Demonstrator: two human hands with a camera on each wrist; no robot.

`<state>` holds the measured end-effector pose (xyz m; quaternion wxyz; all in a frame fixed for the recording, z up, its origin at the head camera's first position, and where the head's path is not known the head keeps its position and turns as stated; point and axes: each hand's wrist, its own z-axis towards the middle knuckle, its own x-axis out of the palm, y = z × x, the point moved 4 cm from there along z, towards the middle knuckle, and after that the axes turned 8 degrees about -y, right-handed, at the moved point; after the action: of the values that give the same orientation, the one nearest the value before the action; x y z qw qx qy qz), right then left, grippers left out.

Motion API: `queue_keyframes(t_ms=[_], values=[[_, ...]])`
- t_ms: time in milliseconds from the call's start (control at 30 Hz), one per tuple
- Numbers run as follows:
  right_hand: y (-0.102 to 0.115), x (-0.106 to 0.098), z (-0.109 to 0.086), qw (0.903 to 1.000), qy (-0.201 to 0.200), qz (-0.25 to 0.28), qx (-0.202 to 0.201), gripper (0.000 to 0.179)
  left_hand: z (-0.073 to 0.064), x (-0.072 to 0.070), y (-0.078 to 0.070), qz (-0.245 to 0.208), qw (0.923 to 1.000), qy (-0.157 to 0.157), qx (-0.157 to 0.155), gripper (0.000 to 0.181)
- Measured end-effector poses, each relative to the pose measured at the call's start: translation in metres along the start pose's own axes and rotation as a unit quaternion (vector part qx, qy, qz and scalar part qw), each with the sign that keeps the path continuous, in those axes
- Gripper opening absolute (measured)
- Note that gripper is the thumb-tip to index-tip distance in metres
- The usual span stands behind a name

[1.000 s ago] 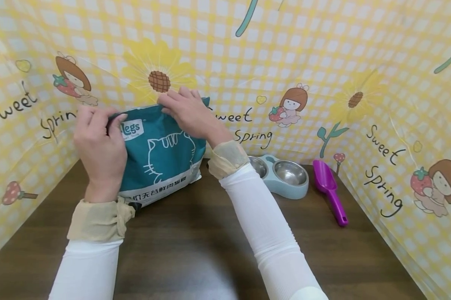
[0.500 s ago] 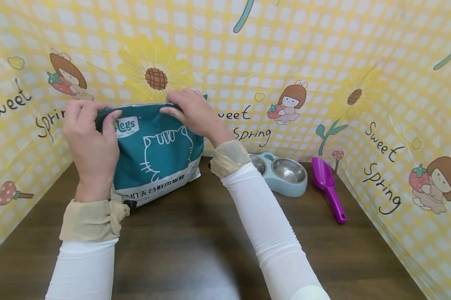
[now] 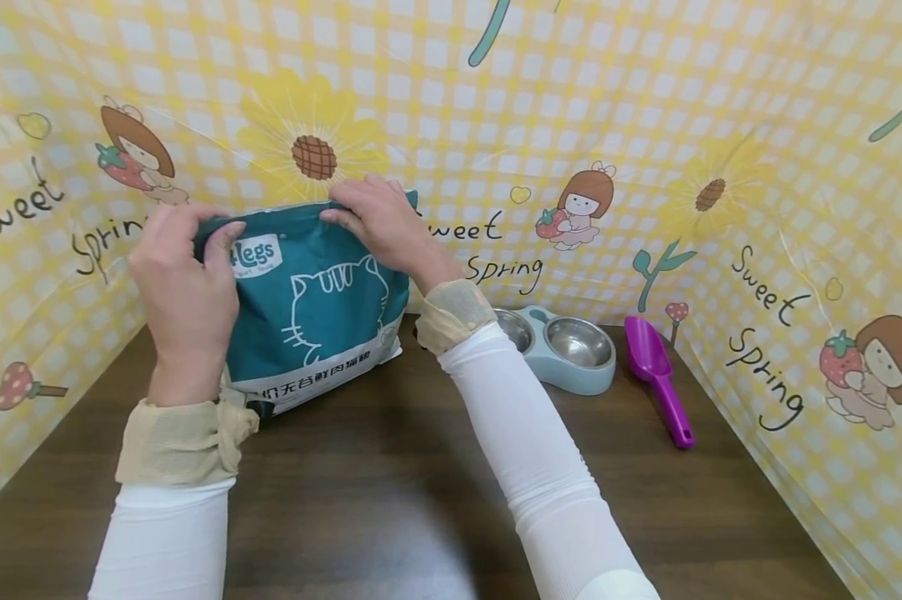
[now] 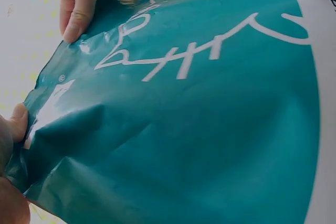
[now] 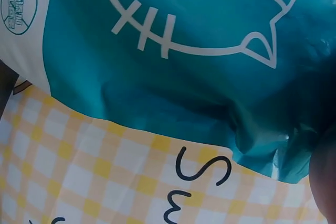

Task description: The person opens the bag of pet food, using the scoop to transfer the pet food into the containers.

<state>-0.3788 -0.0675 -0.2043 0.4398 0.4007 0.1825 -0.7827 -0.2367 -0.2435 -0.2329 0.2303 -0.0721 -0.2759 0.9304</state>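
Observation:
A teal and white cat food bag (image 3: 331,308) with a cat outline stands upright on the table, left of the middle in the head view. My left hand (image 3: 184,292) pinches its top left corner, thumb in front and fingers behind. Along the top edge, toward the right corner, my right hand (image 3: 383,225) grips the bag with thumb and fingers. The left wrist view shows the bag's creased front (image 4: 210,108), with the right hand (image 4: 84,3) at its top edge. Only the bag's side (image 5: 157,87) and a dark bit of hand (image 5: 323,177) show in the right wrist view.
A light blue double pet bowl (image 3: 608,375) with steel dishes stands at the back, partly behind the right forearm. To its right lies a purple scoop (image 3: 657,375) on the brown wooden table (image 3: 361,517). Yellow checked cloth (image 3: 451,100) walls in the back and sides.
Since a second ago my left hand and the bag's left part have shifted slightly left in view. Both hands keep their hold on the bag's top edge.

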Motion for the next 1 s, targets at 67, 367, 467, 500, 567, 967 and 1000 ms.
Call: queue_keyframes(t_ms=[67,367,467,500,567,967,1000], values=[[0.0,0.0,-0.001,0.9999,-0.01,0.005,-0.004,0.031,0.001,-0.001,-0.002,0.0,1.0,0.003,-0.001,0.032],[0.0,-0.009,-0.014,0.9974,-0.046,0.024,0.051,0.033,0.003,-0.008,-0.011,0.049,0.9956,0.068,-0.041,0.037],[-0.003,-0.021,-0.021,0.9879,-0.109,0.074,0.083,0.03,0.002,-0.009,-0.02,0.062,0.9954,0.072,-0.007,0.04],[-0.005,-0.026,-0.023,0.9808,-0.137,0.097,0.101,0.028,0.001,-0.009,-0.023,0.071,0.9948,0.072,0.004,0.04],[-0.011,-0.036,-0.03,0.9593,-0.182,0.148,0.157,0.025,0.0,-0.007,-0.028,0.089,0.9934,0.068,0.025,0.041],[-0.019,-0.021,-0.05,0.8488,-0.051,0.321,0.417,0.057,0.028,0.055,-0.076,0.267,0.9175,0.291,0.046,0.043],[-0.018,-0.018,-0.049,0.8438,-0.043,0.327,0.424,0.057,0.033,0.063,-0.077,0.286,0.8975,0.334,0.033,0.046]])
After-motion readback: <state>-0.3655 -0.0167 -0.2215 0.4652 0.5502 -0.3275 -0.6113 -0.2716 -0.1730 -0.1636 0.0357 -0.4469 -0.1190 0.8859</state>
